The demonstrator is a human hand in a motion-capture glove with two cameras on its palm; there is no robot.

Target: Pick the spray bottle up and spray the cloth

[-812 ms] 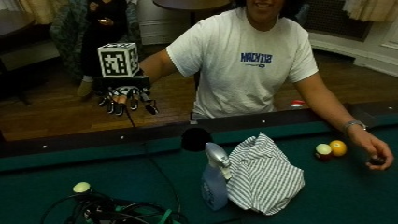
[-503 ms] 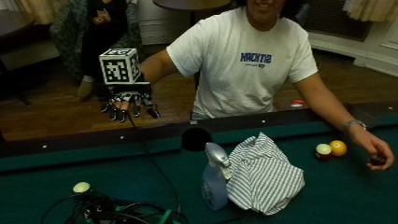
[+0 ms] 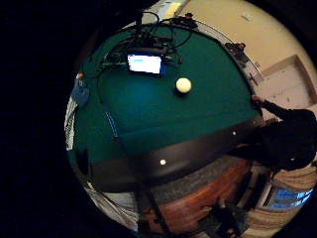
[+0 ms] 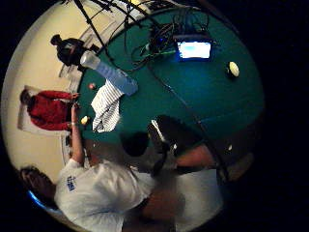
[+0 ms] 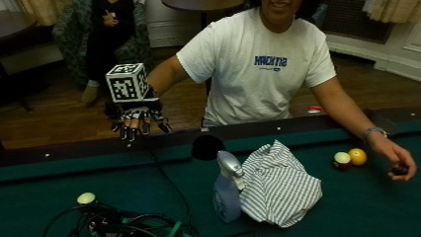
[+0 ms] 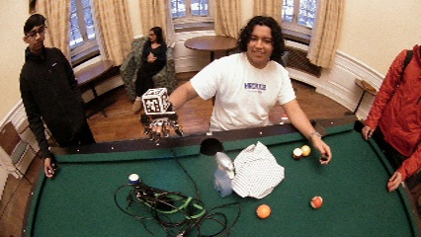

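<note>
A pale blue spray bottle [image 5: 227, 190] with a white trigger head stands upright on the green pool table [image 5: 65, 182]. A striped cloth [image 5: 279, 185] lies bunched against its side. My gloved right hand [image 5: 138, 121] hovers above the table's dark rail, well away from the bottle, with its fingers spread and pointing down, holding nothing. The thumb side palm view shows the bottle [image 4: 111, 72] and the cloth [image 4: 106, 108] at a distance. In the wide view the hand [image 6: 161, 126] is over the rail, and the bottle [image 6: 222, 175] stands further in on the felt.
A tangle of cables [image 5: 118, 224] and a white ball [image 5: 86, 198] lie on the felt near the bottle. Two balls [image 5: 349, 158] sit by the person's bare hand [image 5: 395, 160]. A corner pocket [image 5: 207, 146] opens in the rail. Other people stand around the table.
My gloved hand has risen slightly and drifted a little towards the bottle's side. The bottle, cloth and balls have not moved.
</note>
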